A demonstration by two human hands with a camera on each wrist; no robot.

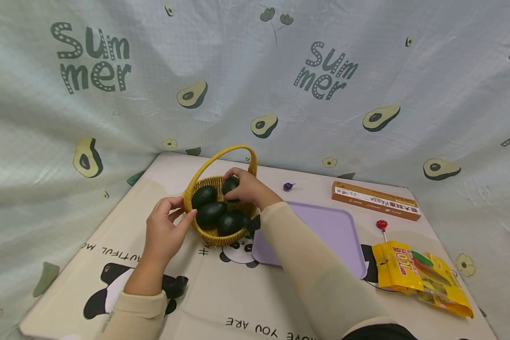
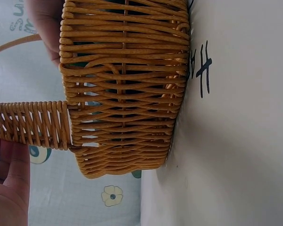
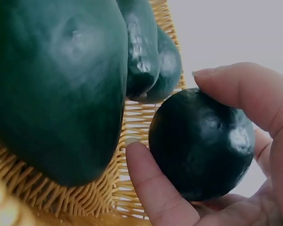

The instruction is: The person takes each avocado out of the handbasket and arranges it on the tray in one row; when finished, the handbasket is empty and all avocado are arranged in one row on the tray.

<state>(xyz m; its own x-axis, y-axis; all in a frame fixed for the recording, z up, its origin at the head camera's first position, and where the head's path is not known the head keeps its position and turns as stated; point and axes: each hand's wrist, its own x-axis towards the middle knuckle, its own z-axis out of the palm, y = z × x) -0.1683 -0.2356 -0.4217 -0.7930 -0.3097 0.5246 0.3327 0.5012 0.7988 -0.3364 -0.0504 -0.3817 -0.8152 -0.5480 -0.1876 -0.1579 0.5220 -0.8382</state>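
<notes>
Left hand at the near-left rim of the round yellow woven wicker basket, thumb and fingers touching the weave on either side of the rim, fingers only loosely bent; a firm clasp cannot be told. Same wicker wall filling the left wrist view, handle root beside the palm.

Right hand reaching over the basket's far side, fingers curled round one dark green egg-shaped avocado. Seen close from the right wrist: thumb and fingertips pinching that avocado just above the woven floor. Four avocados counted in all: one gripped, three more lying loose in the basket between the two hands, touching one another.

Just right of the basket, under the right forearm, one flat lilac plastic tray. Beyond the right hand, one small purple wrapped lollipop. Farther right, one long orange-brown pasta box, one red lollipop near the tray's right edge, and one yellow snack bag well right of the right arm. Beneath everything, one cream panda-print table mat.
</notes>
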